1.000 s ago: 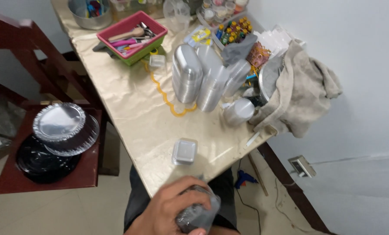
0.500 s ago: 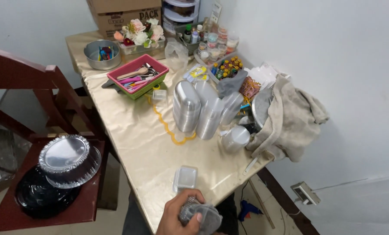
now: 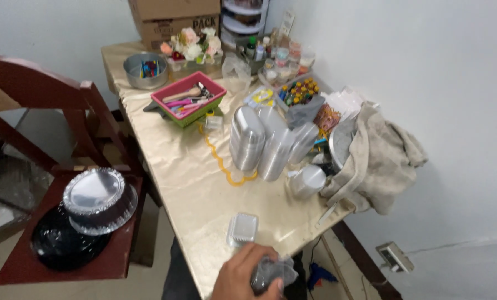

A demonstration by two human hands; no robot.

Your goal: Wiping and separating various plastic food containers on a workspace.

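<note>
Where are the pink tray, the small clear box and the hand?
pink tray (image 3: 164, 99), head view, on its left rim.
small clear box (image 3: 243, 229), head view, middle of its lid.
hand (image 3: 243, 276), head view, back of the hand.

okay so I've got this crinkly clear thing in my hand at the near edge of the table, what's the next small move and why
Probably set the clear wrapped piece down beside the small clear container. Your hand holds it just off the table's near edge, and the bare gold cloth there is the closest free spot.

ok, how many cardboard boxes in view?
2, stacked at the table's far end behind the flowers: lower box, upper box cut off by the frame top. Others may be hidden.
</note>
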